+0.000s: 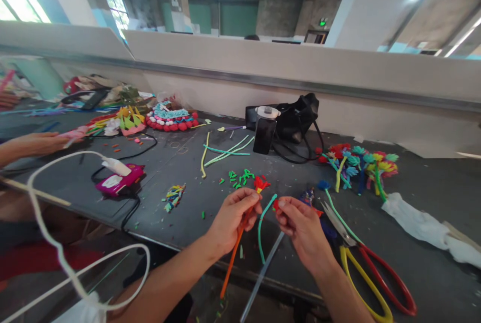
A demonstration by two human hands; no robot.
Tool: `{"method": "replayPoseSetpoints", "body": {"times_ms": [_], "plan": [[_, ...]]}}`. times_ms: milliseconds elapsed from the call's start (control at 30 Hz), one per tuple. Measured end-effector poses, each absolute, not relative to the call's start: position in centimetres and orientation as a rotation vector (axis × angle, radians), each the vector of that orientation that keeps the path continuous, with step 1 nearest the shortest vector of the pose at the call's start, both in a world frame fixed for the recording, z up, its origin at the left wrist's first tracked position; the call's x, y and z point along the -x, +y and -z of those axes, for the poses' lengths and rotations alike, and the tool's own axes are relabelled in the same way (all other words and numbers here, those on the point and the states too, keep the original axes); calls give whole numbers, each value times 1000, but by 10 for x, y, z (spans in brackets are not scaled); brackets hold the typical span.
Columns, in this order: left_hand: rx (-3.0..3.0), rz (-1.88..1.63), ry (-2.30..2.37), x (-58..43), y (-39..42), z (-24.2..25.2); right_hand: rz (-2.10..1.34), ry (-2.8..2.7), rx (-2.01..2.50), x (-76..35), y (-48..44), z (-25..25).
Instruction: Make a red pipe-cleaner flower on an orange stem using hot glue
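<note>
My left hand (233, 215) is closed in a pinch on an orange pipe cleaner stem (233, 255) topped by a small red flower (260, 183). My right hand (300, 225) is pinched on a small red piece (276, 204) at the top of a teal pipe cleaner (261, 228) that curves down between the hands. A grey stick (263, 273) runs down below the right hand over the table edge. Both hands hover above the dark table (188, 218) near its front edge.
Scissors with yellow and red handles (370, 278) lie right of my right hand. Finished pipe-cleaner flowers (356, 163), a white cloth (421, 225), a phone (264, 135) against a black bag (296, 120), green scraps (240, 177), a pink glue gun (119, 180). Another person's hand (35, 143) at left.
</note>
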State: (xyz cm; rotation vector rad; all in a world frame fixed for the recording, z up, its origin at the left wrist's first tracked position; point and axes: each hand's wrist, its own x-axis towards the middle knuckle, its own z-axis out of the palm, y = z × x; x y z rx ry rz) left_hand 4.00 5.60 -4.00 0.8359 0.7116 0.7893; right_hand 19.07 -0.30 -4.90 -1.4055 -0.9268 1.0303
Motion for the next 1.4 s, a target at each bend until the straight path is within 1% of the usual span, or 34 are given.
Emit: {"method": "replayPoseSetpoints", "body": {"times_ms": [100, 167, 533, 733, 933, 1400], "plan": [[-850, -769, 696, -42, 54, 42, -1226, -694, 1203, -185, -7, 48], [-861, -757, 691, -44, 52, 43, -1222, -675, 1179, -181, -8, 49], [-884, -730, 666, -45, 47, 42, -973, -770, 1340, -169, -8, 47], [-846, -710, 667, -45, 48, 43, -773, -1023, 1320, -168, -10, 50], [-800, -730, 661, -45, 48, 47, -678, -1126, 1412, -167, -14, 56], [-777, -616, 659, -44, 46, 43, -359, -1237, 1436, -191, -20, 43]]}}
